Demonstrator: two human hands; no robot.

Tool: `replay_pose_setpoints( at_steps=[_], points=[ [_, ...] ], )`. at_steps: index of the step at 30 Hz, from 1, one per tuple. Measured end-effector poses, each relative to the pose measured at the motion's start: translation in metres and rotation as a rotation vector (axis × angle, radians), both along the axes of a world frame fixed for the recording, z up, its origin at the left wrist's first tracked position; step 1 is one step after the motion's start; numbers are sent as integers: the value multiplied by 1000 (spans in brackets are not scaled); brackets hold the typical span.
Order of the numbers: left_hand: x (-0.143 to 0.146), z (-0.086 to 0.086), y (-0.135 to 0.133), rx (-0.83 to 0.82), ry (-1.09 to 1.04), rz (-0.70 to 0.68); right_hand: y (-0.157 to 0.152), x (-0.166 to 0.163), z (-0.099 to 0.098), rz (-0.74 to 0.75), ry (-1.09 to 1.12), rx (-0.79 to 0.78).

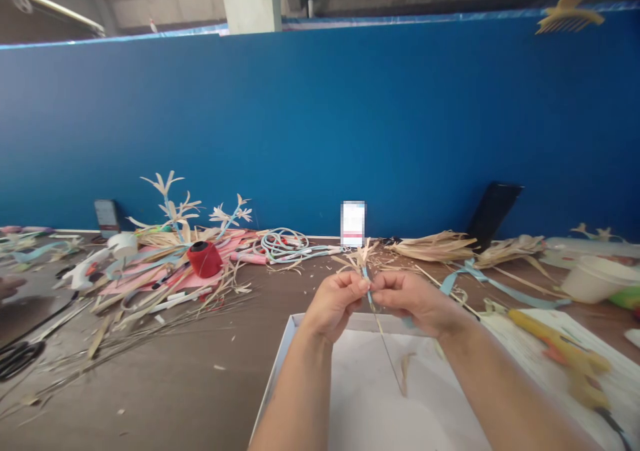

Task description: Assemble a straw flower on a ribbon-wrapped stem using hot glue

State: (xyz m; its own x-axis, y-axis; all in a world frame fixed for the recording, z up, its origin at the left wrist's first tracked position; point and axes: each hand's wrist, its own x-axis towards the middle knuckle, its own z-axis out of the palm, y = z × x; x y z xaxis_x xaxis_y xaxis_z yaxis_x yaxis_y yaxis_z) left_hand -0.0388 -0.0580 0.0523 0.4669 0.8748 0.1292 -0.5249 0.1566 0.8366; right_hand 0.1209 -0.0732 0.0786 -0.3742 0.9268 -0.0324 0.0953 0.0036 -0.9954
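One straw flower [363, 257] was held by left hand [337, 299] and right hand [415, 297], fingers [353, 291] pinched closed on its blue stem [370, 296].

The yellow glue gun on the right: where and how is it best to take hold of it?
Probably by the handle, with the right hand coming from the near right side. The glue gun lies on paper with its handle toward the person and its slim front end pointing away, leftward.
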Motion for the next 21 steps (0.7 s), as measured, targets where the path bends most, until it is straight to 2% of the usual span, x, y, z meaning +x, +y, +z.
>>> replay_pose_setpoints(
  at_steps=[8, 16, 21],
  points=[
    [2, 0, 1, 18, 23, 50, -3, -1, 4, -72, -37, 96],
    [3, -5, 5, 56, 97, 125, -1, 1, 1, -90, -87, 57],
    [4, -8, 8, 91, 180, 178, 0, 0, 2, -136, -202, 125]
  ],
)
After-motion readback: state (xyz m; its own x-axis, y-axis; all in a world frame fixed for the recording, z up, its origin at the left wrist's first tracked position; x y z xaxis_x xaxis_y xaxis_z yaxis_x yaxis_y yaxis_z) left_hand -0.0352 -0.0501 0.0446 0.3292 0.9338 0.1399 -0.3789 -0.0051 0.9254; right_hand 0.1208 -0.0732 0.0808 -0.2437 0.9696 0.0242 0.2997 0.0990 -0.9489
